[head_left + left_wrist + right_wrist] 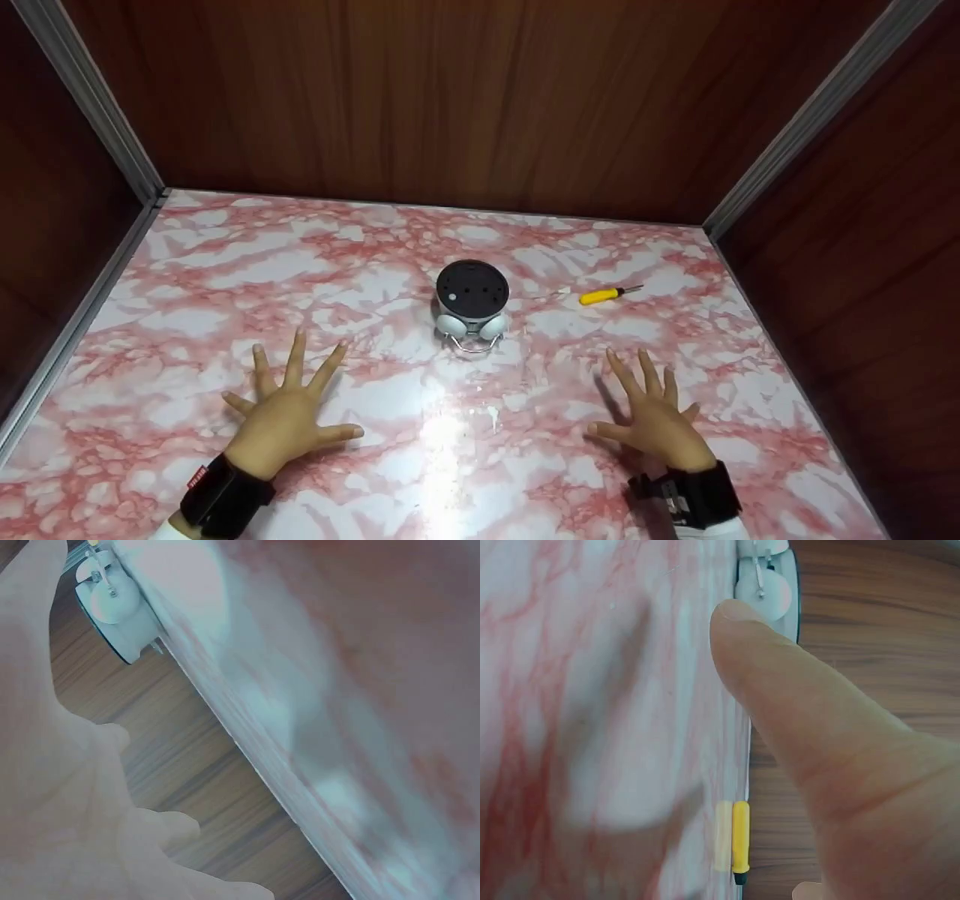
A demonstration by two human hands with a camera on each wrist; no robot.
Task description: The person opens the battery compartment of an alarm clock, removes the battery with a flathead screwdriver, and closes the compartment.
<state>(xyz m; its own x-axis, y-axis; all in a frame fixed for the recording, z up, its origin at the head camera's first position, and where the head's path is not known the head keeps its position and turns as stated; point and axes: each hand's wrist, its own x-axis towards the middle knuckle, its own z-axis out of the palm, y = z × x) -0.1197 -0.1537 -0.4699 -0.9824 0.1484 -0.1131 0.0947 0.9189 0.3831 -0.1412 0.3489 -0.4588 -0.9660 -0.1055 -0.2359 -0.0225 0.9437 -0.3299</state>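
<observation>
A twin-bell alarm clock (472,289) lies on the table with its black back up and its two white bells and wire handle toward me. My left hand (279,420) is spread with straight fingers to the left of the clock, holding nothing. To the right, my right hand (660,424) is likewise spread, apart from everything. Beyond it lies a yellow-handled screwdriver (600,297), its thin shaft pointing right. In the left wrist view the clock (116,604) shows at the top left. The right wrist view has the thumb partly hiding the clock (769,596), with the screwdriver (740,836) below.
The table (360,255) has a red and white marbled top that reflects light. Dark wood-grain panels (435,97) stand behind and at both sides, joined by grey metal corner posts (810,120). A black band (225,495) is on each wrist.
</observation>
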